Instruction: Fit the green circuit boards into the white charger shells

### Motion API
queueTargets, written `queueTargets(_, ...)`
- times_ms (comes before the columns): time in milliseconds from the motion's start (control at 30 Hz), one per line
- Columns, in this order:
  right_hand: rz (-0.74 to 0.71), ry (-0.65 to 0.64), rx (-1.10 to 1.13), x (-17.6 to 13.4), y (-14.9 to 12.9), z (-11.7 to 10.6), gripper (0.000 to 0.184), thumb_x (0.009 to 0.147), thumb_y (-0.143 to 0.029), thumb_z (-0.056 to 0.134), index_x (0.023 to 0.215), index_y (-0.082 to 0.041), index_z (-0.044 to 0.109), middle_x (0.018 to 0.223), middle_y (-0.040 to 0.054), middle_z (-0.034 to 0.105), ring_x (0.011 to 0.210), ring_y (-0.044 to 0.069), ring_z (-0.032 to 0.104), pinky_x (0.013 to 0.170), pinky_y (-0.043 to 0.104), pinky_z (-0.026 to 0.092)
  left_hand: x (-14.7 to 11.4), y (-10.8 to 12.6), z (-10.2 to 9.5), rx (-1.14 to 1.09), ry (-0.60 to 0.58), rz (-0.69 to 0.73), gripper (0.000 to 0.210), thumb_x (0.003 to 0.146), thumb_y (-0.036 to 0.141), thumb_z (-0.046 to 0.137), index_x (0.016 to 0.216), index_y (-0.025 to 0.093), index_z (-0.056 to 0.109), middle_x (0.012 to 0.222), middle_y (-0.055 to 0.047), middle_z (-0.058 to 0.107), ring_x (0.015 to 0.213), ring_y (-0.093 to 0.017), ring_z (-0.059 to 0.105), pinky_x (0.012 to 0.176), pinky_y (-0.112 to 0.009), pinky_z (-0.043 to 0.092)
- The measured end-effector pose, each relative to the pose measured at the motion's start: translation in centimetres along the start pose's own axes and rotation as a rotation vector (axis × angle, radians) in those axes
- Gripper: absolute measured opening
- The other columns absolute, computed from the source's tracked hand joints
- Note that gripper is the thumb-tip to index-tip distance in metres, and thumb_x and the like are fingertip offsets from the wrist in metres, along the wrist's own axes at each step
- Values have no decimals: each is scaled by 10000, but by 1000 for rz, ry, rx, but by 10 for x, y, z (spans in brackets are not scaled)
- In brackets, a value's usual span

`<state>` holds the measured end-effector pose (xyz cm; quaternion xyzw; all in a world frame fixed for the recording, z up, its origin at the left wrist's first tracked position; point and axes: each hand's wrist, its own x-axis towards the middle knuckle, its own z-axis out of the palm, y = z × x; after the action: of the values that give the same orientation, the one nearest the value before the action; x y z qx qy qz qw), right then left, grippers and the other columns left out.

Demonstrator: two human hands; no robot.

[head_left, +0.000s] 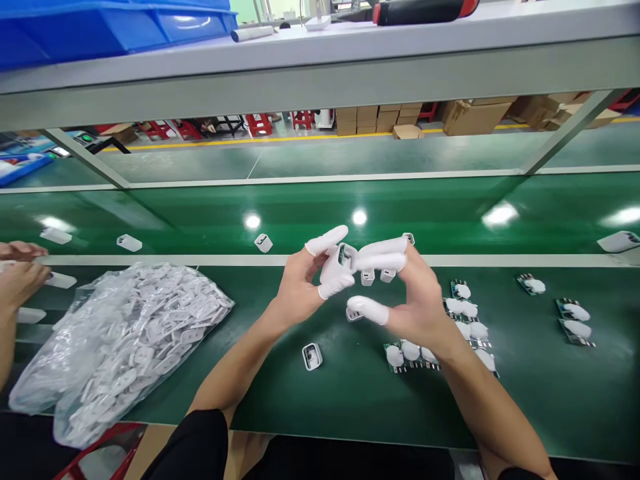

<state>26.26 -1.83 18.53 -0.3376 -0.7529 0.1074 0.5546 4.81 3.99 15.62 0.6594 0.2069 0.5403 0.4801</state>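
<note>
White finger covers are on the fingertips of both my hands. My left hand [300,283] grips a small white plastic housing [347,256] between thumb and fingers; its open end shows a bit of green circuit board inside. My right hand [417,297] is just right of it, its fingers stretched out at the housing's edge and its thumb held apart below. Whether those fingers touch the housing I cannot tell. Beneath the hands stand more white housings [367,277], partly covered by my right hand. Another housing [313,357] lies nearer to me, open end up.
Green circuit boards with white round parts [463,308] lie in groups on the right. A clear bag of white plastic pieces [150,327] fills the left. A co-worker's hands [23,267] are at the far left. Scattered housings [263,243] sit on the green belt [300,207] under a shelf [320,87].
</note>
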Motion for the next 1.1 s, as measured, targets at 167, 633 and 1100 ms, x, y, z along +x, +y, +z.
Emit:
queueTargets(167,116,325,214,1,7,-4,210,1046,-348,753,1249,-330,804,1055,61,763,916,273,698,853,523,594,19,11,12,-535,403,-545,373,1033,532,809,1103,170,756,978,-73,802,864,-183,811,874,-330,717)
queueTargets(633,71,434,105,3,13,-3,141,1031,-418,765,1110,-325,836,973,75,778,889,294,713,739,515,610,49,-5,-11,-785,791,-690,282,1143,347,657,959,133,675,936,-82,742,838,-148,765,739,-217,694)
queueTargets(1100,54,399,37,3,18,-2,92,1021,-382,767,1047,-302,806,925,47,782,877,277,741,724,489,627,46,-38,-9,-627,738,-932,412,978,475,883,951,152,628,771,-42,697,589,-140,736,490,-179,613)
